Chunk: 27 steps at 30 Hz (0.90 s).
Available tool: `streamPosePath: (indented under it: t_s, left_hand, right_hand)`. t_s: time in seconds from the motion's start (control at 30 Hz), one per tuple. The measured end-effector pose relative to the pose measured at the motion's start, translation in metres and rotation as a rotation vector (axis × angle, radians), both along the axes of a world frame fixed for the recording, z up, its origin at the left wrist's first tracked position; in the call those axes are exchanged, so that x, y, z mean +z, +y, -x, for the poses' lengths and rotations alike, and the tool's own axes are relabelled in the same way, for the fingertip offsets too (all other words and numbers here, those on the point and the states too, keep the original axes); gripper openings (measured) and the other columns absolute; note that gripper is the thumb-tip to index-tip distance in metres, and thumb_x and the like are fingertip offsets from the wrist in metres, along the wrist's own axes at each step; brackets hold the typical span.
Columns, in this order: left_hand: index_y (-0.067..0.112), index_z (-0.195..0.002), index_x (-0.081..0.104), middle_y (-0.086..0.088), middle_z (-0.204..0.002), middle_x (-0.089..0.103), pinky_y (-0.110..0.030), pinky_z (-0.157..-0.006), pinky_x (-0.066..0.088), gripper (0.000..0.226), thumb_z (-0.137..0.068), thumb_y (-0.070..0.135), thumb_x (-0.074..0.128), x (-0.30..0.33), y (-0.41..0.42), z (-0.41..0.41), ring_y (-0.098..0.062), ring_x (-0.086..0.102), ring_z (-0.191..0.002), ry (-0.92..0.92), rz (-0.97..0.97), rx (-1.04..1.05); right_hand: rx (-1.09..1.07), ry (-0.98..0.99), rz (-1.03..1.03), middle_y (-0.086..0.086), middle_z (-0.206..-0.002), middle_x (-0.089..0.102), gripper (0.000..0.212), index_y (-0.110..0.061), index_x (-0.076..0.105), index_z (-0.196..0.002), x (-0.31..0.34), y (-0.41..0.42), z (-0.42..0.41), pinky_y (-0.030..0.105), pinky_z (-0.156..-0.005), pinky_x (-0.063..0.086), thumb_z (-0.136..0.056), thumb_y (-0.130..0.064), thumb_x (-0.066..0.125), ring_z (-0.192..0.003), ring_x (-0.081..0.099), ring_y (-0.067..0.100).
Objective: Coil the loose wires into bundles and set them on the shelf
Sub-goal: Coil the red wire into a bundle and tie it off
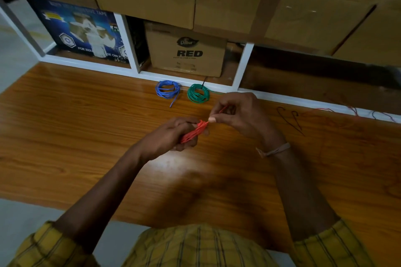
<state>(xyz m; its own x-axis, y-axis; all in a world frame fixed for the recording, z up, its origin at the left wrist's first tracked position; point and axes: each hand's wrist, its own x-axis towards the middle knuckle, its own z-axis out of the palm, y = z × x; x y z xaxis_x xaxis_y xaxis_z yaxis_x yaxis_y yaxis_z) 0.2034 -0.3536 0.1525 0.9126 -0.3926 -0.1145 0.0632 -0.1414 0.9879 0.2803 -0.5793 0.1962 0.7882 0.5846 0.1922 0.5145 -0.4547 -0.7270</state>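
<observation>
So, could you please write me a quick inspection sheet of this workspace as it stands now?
Surface: glossy wooden tabletop.
Job's things: blue wire coil and green wire coil lie side by side at the table's far edge; red wire bundle in hand.
Clutter: thin dark wire pieces at right.
Grippers: left hand grips the red bundle; right hand pinches its free end.
Cables: loose wires at far right.
Surroundings: white shelf frame, Dabur Red carton, tape box.

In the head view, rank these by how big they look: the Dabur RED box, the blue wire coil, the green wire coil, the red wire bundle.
1. Dabur RED box, clearly largest.
2. Blue wire coil and green wire coil: alike, no ranking.
3. Red wire bundle: squeezed in the left hand, partly hidden, so its rank is unsure.
</observation>
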Motion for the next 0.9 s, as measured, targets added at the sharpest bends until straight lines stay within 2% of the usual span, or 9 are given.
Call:
streamPosePath:
  t_s: [0.07,0.17,0.3,0.4,0.5,0.57,0.63,0.77,0.9]
  left_hand:
    - [-0.004,-0.116,0.071,-0.008,-0.063,0.042,-0.034,-0.050,0.022,0.044,-0.108,0.009,0.029,0.002,0.003,-0.002,-0.018,0.027,-0.052,0.005,0.088,0.027]
    - [0.001,-0.104,0.075,-0.006,-0.060,0.027,-0.031,-0.046,0.019,0.047,-0.105,0.013,0.030,-0.001,0.004,-0.007,-0.016,0.020,-0.049,0.034,0.260,0.080]
    - [0.007,-0.089,0.076,0.003,-0.058,0.024,-0.025,-0.045,0.024,0.050,-0.106,0.024,0.032,-0.006,0.002,-0.014,-0.011,0.021,-0.046,0.097,0.422,0.158]
    - [0.010,-0.082,0.071,0.002,-0.055,0.024,-0.025,-0.045,0.023,0.048,-0.111,0.037,0.044,-0.009,0.000,-0.015,-0.013,0.021,-0.045,0.075,0.424,0.268]
    - [0.012,-0.079,0.060,0.004,-0.053,0.030,-0.019,-0.041,0.024,0.032,-0.106,0.029,0.058,-0.015,-0.004,-0.018,-0.010,0.023,-0.041,0.014,0.438,0.359]
    - [0.006,-0.091,0.055,0.001,-0.054,0.032,-0.018,-0.039,0.024,0.025,-0.105,0.026,0.061,-0.021,-0.006,-0.021,-0.010,0.024,-0.040,0.026,0.443,0.412]
    - [0.008,-0.089,0.052,0.000,-0.055,0.031,-0.017,-0.039,0.023,0.024,-0.107,0.022,0.058,-0.027,-0.009,-0.023,-0.010,0.024,-0.040,0.061,0.461,0.431]
    - [0.019,-0.080,0.045,0.001,-0.058,0.027,-0.017,-0.039,0.017,0.032,-0.110,0.023,0.053,-0.032,-0.019,-0.028,-0.007,0.021,-0.041,0.162,0.535,0.439]
    - [0.022,-0.077,0.044,0.004,-0.056,0.029,-0.016,-0.037,0.015,0.035,-0.110,0.024,0.054,-0.030,-0.035,-0.036,-0.004,0.021,-0.039,0.227,0.559,0.429]
  right_hand:
    - [-0.032,0.032,-0.136,-0.005,-0.084,0.067,0.013,-0.016,0.077,-0.083,-0.009,0.001,0.002,0.034,-0.065,0.047,-0.078,-0.021,0.088,-0.077,0.059,0.018]
    - [-0.100,0.092,-0.318,-0.002,-0.088,0.064,0.016,-0.010,0.075,-0.084,-0.022,0.007,0.010,0.035,-0.068,0.050,-0.079,-0.019,0.088,-0.080,0.060,0.016]
    - [-0.184,0.094,-0.417,0.007,-0.095,0.064,0.013,-0.009,0.073,-0.086,-0.034,0.019,0.017,0.043,-0.075,0.052,-0.085,-0.018,0.083,-0.089,0.063,0.024]
    - [-0.268,0.092,-0.462,0.005,-0.106,0.062,0.009,-0.014,0.073,-0.089,-0.044,0.032,0.023,0.037,-0.080,0.054,-0.087,-0.017,0.081,-0.103,0.064,0.021]
    - [-0.358,0.087,-0.459,-0.002,-0.118,0.062,0.006,-0.023,0.073,-0.093,-0.056,0.042,0.030,0.042,-0.092,0.055,-0.089,-0.022,0.079,-0.117,0.061,0.014]
    - [-0.388,0.124,-0.471,-0.003,-0.114,0.067,0.004,-0.021,0.072,-0.096,-0.061,0.045,0.034,0.049,-0.094,0.056,-0.093,-0.022,0.075,-0.113,0.064,0.015]
    - [-0.412,0.162,-0.482,0.000,-0.103,0.072,0.005,-0.016,0.070,-0.095,-0.064,0.048,0.039,0.055,-0.090,0.056,-0.096,-0.021,0.071,-0.103,0.069,0.019]
    - [-0.429,0.081,-0.423,-0.003,-0.100,0.073,0.008,-0.015,0.070,-0.106,-0.064,0.046,0.055,0.047,-0.082,0.060,-0.100,-0.019,0.066,-0.097,0.071,0.017]
    - [-0.457,0.041,-0.410,-0.007,-0.110,0.074,0.023,-0.016,0.070,-0.120,-0.070,0.031,0.061,0.038,-0.086,0.062,-0.097,-0.019,0.071,-0.104,0.072,0.011]
